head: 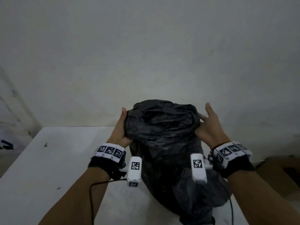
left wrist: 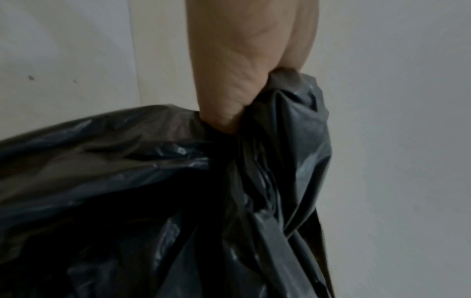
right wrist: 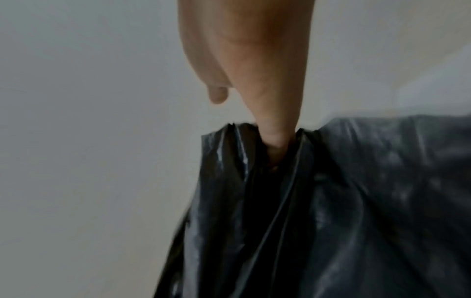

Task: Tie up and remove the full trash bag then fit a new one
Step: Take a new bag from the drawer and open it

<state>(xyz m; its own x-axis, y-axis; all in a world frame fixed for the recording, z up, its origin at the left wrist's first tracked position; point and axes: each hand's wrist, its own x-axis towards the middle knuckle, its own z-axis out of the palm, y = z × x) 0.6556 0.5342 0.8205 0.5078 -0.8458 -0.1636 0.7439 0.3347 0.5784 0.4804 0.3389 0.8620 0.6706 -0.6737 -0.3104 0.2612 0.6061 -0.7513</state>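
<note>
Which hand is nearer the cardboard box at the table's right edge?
Right. The right hand holds the trash bag on the side toward the cardboard box; the left hand grips the bag's far side.

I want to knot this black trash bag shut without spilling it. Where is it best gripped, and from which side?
Probably the loose plastic at the mouth of the black trash bag, taken from its two opposite sides. The top is slack and crumpled, so it gathers easily, while the body below looks bulky. The left hand already grips the left edge, and the right hand pinches the right edge; each bunch could serve as a tail to knot.

Left hand (head: 121,127), right hand (head: 209,125) hold black trash bag (head: 162,125) top.
</note>
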